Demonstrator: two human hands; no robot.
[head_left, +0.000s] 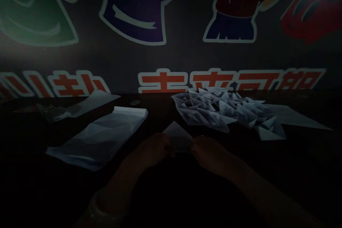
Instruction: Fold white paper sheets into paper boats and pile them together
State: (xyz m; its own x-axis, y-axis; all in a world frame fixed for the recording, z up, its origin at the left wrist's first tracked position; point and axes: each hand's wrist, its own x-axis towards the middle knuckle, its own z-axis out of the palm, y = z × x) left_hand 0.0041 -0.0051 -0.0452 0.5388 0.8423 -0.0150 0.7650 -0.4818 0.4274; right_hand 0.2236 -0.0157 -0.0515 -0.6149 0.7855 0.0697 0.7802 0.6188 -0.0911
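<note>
A partly folded sheet of white paper [178,136] lies in the middle of the dark table, its pointed top facing away from me. My left hand [159,146] grips its left side with curled fingers. On the opposite side, my right hand [204,149] has its fingers closed on the paper's right edge. Dim light hides the fingertips and the paper's lower edge. To the left lies a stack of white sheets [98,135]. A heap of folded paper boats [213,107] spreads out beyond my right hand.
At the back left lie a loose white sheet [93,103] and a crumpled clear wrapper [55,112]. A small round disc [135,102] sits near the back edge. Another flat sheet [296,115] lies right of the boats. Behind the table [165,199] stands a wall with cartoon figures [136,7].
</note>
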